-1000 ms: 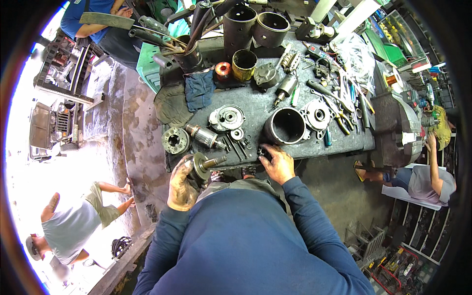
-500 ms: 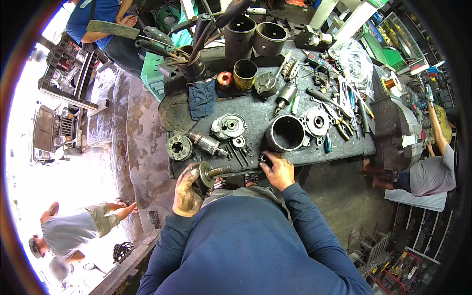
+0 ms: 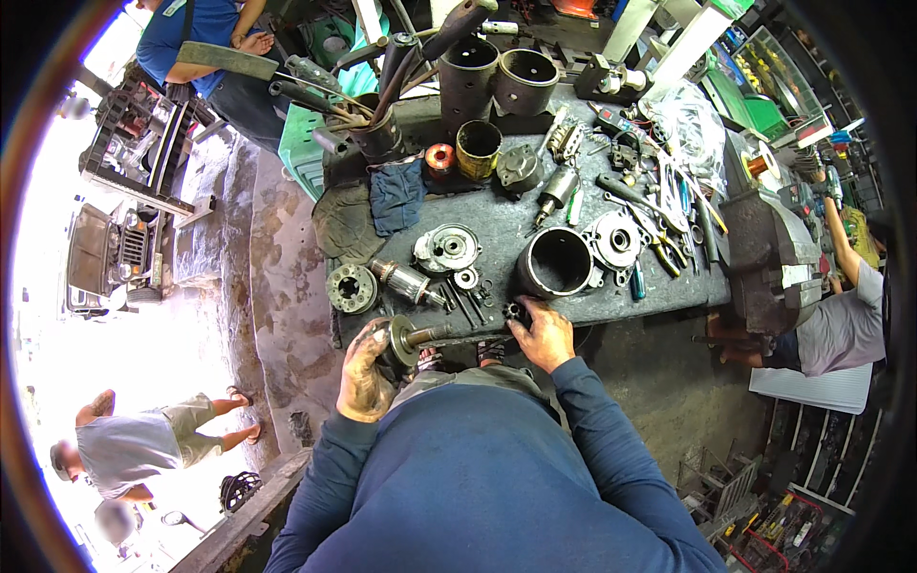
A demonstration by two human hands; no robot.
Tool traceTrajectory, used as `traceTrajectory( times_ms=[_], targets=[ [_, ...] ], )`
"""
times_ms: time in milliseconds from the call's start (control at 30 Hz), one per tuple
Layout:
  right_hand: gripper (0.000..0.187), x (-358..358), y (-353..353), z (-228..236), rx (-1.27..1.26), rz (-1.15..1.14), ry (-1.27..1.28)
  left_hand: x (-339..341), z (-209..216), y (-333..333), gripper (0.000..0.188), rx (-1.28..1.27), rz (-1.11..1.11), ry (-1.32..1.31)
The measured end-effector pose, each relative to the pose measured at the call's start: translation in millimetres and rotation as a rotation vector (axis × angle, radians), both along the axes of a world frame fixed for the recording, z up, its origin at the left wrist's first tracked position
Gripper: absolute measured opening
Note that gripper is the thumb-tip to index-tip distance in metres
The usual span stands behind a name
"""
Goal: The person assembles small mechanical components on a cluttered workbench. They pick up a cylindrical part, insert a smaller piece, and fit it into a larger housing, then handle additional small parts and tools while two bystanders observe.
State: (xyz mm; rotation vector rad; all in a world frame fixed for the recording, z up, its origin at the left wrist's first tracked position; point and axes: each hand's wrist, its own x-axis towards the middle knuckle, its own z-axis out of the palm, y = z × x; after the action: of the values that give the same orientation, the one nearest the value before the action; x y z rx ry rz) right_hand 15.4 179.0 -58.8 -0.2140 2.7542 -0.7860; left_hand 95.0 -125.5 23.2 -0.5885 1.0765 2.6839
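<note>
In front of the bench's near edge, my left hand [image 3: 365, 371] is closed round a round metal hub with a shaft [image 3: 405, 341]; the shaft points right. At the bench edge my right hand [image 3: 543, 334] has its fingers on a small dark toothed gear [image 3: 515, 311]. Just beyond that hand stands a dark open cylinder housing [image 3: 556, 262]. Left of it lie thin rods [image 3: 465, 302], an armature [image 3: 405, 281], a round slotted metal part [image 3: 351, 288] and a pale end cover [image 3: 447, 248]. Small rings rest beside the rods.
Pliers [image 3: 668, 256] and other hand tools lie on the bench's right side, near a large vise [image 3: 771, 253]. Tall dark cylinders [image 3: 468, 81] and a tool-filled can [image 3: 378, 137] stand at the back. Other people [image 3: 143, 444] are at left and right.
The view has shifted slightly. Both hands keep nearly the same places and holds; more of the small toothed gear shows by my right fingers. The person at lower left has moved.
</note>
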Motion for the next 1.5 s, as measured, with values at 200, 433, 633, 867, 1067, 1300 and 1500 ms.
traceTrajectory(
  times_ms=[200, 433, 633, 867, 1067, 1300, 1500],
  targets=[
    [0.06, 7, -10, -8, -0.077, -0.097, 0.152, 2, -1, -1, 0.044, 0.031, 0.032, -0.018],
    [0.031, 15, 20, 25, -0.215, -0.019, -0.101, 3, 3, 0, 0.041, -0.019, 0.05, -0.061],
    [0.029, 5, -12, 62, -0.575, 0.265, -0.148, -7, 3, 10, 0.038, -0.349, -0.091, -0.054],
    [0.038, -6, -47, 80, -0.798, 0.399, -0.138, -12, 4, 4, 0.046, -0.215, -0.062, -0.073],
    [0.029, -6, -59, 82, -0.766, 0.439, 0.028, -11, 13, 4, 0.043, -0.232, -0.078, -0.038],
    [0.036, -10, -63, 80, -0.844, 0.201, -0.329, -11, 16, 10, 0.056, -0.47, -0.108, 0.138],
    [0.03, -10, -69, 81, -0.777, 0.301, -0.007, -11, 22, 7, 0.057, -0.37, -0.08, 0.03]
  ],
)
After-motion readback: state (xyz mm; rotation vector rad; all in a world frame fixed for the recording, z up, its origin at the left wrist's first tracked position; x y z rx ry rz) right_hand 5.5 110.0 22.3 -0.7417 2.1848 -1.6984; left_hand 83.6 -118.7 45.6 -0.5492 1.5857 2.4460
